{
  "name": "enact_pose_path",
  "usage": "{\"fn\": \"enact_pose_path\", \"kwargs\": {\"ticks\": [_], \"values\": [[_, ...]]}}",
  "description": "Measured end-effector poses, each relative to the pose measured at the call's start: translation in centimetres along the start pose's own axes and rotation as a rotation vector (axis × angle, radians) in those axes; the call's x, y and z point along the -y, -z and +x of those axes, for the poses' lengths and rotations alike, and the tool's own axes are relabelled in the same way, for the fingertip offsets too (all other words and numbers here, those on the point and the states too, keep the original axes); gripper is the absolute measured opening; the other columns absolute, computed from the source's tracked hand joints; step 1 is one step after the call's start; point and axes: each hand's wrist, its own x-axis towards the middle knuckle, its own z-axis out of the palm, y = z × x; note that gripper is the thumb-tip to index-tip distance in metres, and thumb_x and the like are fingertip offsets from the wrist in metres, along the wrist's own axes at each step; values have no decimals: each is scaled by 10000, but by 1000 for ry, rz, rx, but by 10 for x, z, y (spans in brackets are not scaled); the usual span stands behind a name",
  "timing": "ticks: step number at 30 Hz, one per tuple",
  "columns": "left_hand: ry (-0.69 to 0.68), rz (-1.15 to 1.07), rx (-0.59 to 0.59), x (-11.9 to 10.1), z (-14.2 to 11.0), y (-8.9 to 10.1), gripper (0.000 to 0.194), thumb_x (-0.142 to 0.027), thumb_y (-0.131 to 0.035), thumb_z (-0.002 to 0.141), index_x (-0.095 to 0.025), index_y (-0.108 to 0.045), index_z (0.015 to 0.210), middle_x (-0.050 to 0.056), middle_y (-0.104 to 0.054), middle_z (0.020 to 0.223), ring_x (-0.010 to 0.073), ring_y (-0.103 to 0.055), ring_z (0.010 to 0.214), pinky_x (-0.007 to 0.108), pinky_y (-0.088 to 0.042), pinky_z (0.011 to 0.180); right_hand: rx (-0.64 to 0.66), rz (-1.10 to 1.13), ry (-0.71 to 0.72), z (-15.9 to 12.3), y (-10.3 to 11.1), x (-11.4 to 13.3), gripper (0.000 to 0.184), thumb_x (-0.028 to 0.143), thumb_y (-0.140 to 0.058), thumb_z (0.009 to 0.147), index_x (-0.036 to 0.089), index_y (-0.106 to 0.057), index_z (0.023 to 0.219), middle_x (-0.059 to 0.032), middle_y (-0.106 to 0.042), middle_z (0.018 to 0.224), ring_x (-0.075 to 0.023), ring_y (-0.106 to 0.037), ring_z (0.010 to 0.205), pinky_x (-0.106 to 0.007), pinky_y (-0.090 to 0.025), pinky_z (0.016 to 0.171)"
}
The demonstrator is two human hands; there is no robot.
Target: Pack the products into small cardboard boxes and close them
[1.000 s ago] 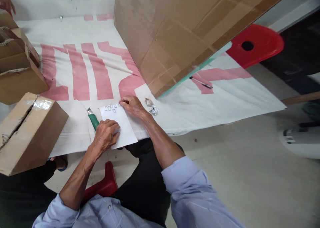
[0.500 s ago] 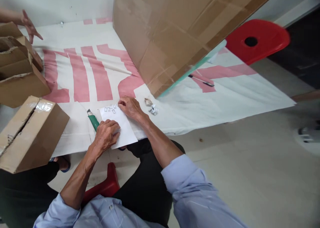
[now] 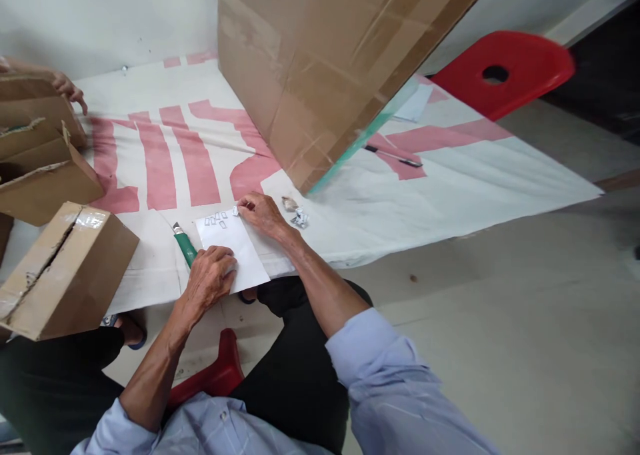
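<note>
A white sheet of paper point(image 3: 240, 248) lies near the front edge of the cloth-covered table point(image 3: 450, 175), with several small pieces point(image 3: 215, 220) set in a row at its far end. My left hand point(image 3: 210, 278) rests knuckles up on the sheet's near corner, fingers curled. My right hand point(image 3: 260, 213) is at the sheet's far right corner, fingertips pinched on a tiny piece I cannot make out. A green-handled utility knife point(image 3: 185, 243) lies just left of the paper.
A large cardboard box point(image 3: 320, 55) leans over the table behind my hands. Smaller boxes point(image 3: 60, 268) sit at the left, where another person's hand point(image 3: 70, 90) touches one. Crumpled scraps point(image 3: 296, 212) lie right of my hand. A pen point(image 3: 393, 156) and a red stool point(image 3: 500, 68) are farther right.
The view has shifted slightly. My hands stay on the paper, the right one edging a little left. The other person's hand at far left has dropped onto the box.
</note>
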Motion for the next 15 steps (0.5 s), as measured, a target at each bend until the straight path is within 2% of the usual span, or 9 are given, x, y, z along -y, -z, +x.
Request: {"fn": "enact_pose_path", "kwargs": {"ticks": [4, 9, 12, 15], "values": [[19, -38, -31, 2, 2, -1, 193, -145, -688, 912, -202, -784, 1070, 109, -789, 1223, 292, -734, 1122, 457, -576, 980, -17, 187, -99, 0, 4, 7, 90, 283, -648, 785, 201, -687, 792, -10, -728, 820, -161, -616, 737, -291, -493, 726], [96, -150, -135, 7, 7, -3, 239, -150, -689, 902, -194, -772, 1122, 110, -788, 1201, 262, -752, 1066, 423, -585, 989, 84, 556, -164, -1, 10, 16, 211, 395, -750, 701, 199, -681, 739, 6, -672, 688, -147, -602, 661, -277, -512, 638], [191, -314, -257, 9, 14, 0, 242, -227, -709, 914, -183, -761, 1146, 103, -798, 1117, 228, -752, 951, 389, -595, 920, 188, 747, -186, -5, 14, 24, 280, 435, -817, 671, 192, -709, 755, -3, -695, 705, -139, -625, 664, -275, -548, 651], [332, -586, -372, 9, 27, 3, 307, -365, -765, 891, -177, -758, 1134, 88, -804, 1015, 190, -739, 829, 337, -599, 818, 262, 842, -203, -9, 14, 33, 301, 433, -853, 655, 188, -715, 762, 0, -705, 703, -130, -632, 653, -271, -559, 654]]}}
